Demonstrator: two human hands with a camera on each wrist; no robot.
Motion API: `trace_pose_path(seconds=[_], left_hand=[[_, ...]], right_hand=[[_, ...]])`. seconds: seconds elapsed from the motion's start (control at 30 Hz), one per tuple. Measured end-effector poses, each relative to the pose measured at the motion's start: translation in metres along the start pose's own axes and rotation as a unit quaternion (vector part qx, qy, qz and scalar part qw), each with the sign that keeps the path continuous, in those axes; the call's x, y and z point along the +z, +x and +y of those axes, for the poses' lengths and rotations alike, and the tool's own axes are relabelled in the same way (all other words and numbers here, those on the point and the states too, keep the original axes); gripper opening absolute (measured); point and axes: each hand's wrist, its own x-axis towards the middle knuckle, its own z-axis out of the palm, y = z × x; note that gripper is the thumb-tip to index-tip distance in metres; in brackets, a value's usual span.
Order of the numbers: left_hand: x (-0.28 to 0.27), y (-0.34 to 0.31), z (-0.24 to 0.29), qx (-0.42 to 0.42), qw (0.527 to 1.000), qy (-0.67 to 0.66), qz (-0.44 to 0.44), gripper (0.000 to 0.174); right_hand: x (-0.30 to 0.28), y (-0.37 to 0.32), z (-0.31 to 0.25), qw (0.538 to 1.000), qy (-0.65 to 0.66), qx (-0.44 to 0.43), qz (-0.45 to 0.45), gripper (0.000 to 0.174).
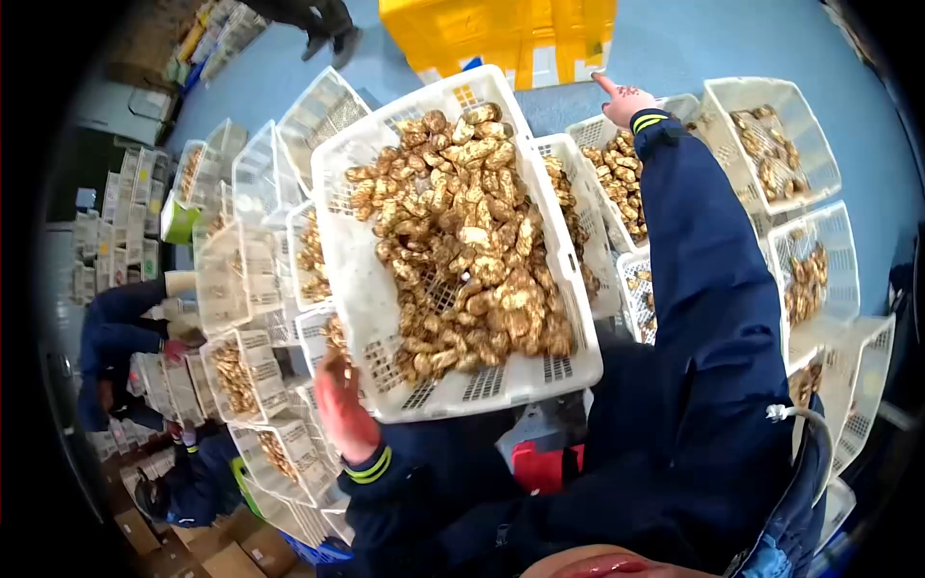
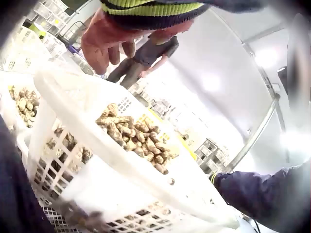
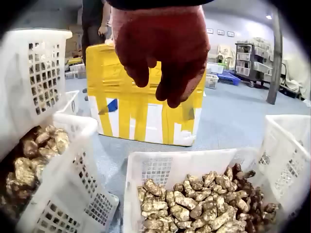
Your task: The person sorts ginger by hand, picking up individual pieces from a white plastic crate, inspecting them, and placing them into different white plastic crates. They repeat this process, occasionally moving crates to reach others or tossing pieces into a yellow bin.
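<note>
A large white plastic crate (image 1: 385, 393) of knobbly brown-and-cream mushrooms (image 1: 462, 231) stands before me, raised over the other crates. My left hand (image 1: 344, 409) is at its near left corner. In the left wrist view the left hand (image 2: 109, 41) shows loosely bent fingers over the crate's rim (image 2: 73, 114), with nothing in them. My right hand (image 1: 626, 99) reaches out past the crate, index finger extended, by a yellow-taped box (image 1: 501, 39). Seen from the right wrist, the right hand (image 3: 163, 53) hangs with loose fingers above a crate of mushrooms (image 3: 194, 204).
More white crates, some with mushrooms, surround me, such as one at the right (image 1: 814, 125) and one at the left (image 1: 241, 376). Other people (image 1: 125, 347) work at the left. A person's legs (image 1: 323, 19) show at the top, on the blue floor (image 1: 674, 39).
</note>
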Motion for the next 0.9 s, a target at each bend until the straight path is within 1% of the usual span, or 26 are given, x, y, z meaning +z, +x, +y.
trace_pose_path(seconds=[0.03,0.1,0.13,0.17,0.23,0.27,0.3,0.33,0.37,0.4,0.43,0.47,0.5,0.53,0.57,0.6,0.63,0.67,0.7,0.77,0.8,0.83,0.9], left_hand=[[0.003,0.005,-0.002,0.0,1.0,-0.002,0.001,0.044],[0.007,0.012,-0.009,-0.035,0.991,0.124,0.036,0.046],[0.009,0.016,-0.008,-0.1,0.989,0.051,0.095,0.046],[0.018,0.022,-0.002,-0.134,0.981,0.067,0.127,0.044],[0.018,0.029,0.001,-0.162,0.976,0.034,0.141,0.04],[0.012,0.029,-0.001,-0.151,0.975,0.126,0.106,0.038],[0.008,0.031,-0.007,-0.137,0.965,0.213,0.07,0.036],[0.007,0.032,-0.016,-0.157,0.977,0.062,0.13,0.033],[0.01,0.033,-0.012,-0.166,0.974,0.061,0.141,0.033],[0.016,0.037,-0.006,-0.146,0.952,0.259,0.07,0.038],[0.02,0.04,-0.005,-0.122,0.887,0.446,-0.007,0.044],[0.008,0.038,-0.023,-0.17,0.952,0.245,0.065,0.044],[0.011,0.038,-0.024,-0.181,0.95,0.245,0.073,0.044],[0.018,0.04,-0.025,-0.164,0.964,0.178,0.108,0.036],[0.024,0.042,-0.024,-0.147,0.972,0.114,0.143,0.032],[0.029,0.045,-0.025,-0.149,0.965,0.147,0.161,0.035],[0.031,0.047,-0.024,-0.156,0.962,0.152,0.165,0.035],[0.032,0.05,-0.021,-0.138,0.95,0.243,0.136,0.037],[0.035,0.053,-0.017,-0.119,0.931,0.33,0.102,0.039],[0.039,0.055,-0.017,-0.119,0.933,0.323,0.106,0.042],[0.032,0.051,-0.022,-0.14,0.942,0.285,0.112,0.044],[0.027,0.05,-0.026,-0.16,0.949,0.246,0.118,0.045],[0.023,0.05,-0.031,-0.141,0.95,0.26,0.104,0.046]], right_hand=[[0.021,0.027,0.001,1.0,-0.008,-0.004,0.01,0.061],[0.031,0.054,-0.012,0.999,-0.011,-0.015,0.037,0.059],[0.03,0.068,-0.019,1.0,-0.018,0.001,0.011,0.059],[0.029,0.084,-0.026,0.999,-0.027,0.014,-0.013,0.059],[0.028,0.105,-0.038,1.0,-0.006,-0.027,0.005,0.06],[0.026,0.12,-0.044,0.999,-0.029,-0.016,-0.007,0.061],[0.023,0.137,-0.047,0.999,-0.036,-0.022,-0.008,0.061],[0.023,0.15,-0.052,0.999,-0.035,-0.014,-0.009,0.059],[0.028,0.161,-0.056,0.999,-0.033,-0.007,-0.012,0.058],[0.031,0.176,-0.059,0.999,-0.047,-0.006,-0.014,0.057],[0.033,0.189,-0.061,0.998,-0.059,-0.006,-0.014,0.056],[0.04,0.207,-0.061,0.998,-0.065,0.0,-0.026,0.059],[0.045,0.221,-0.063,0.997,-0.073,0.007,-0.04,0.064],[0.053,0.231,-0.061,0.997,-0.08,-0.013,-0.015,0.064],[0.054,0.243,-0.064,0.996,-0.077,-0.001,-0.034,0.064],[0.052,0.243,-0.067,0.998,-0.062,-0.001,-0.03,0.065],[0.05,0.243,-0.071,0.999,-0.047,-0.001,-0.026,0.066],[0.055,0.253,-0.07,0.998,-0.049,-0.001,-0.027,0.068],[0.057,0.263,-0.065,0.998,-0.032,0.022,-0.05,0.07],[0.067,0.276,-0.05,0.998,-0.046,0.022,-0.02,0.071],[0.059,0.27,-0.048,0.998,-0.025,0.027,-0.05,0.07],[0.052,0.262,-0.045,0.998,-0.024,0.029,-0.05,0.07],[0.048,0.263,-0.027,0.998,-0.063,0.015,-0.019,0.068]])
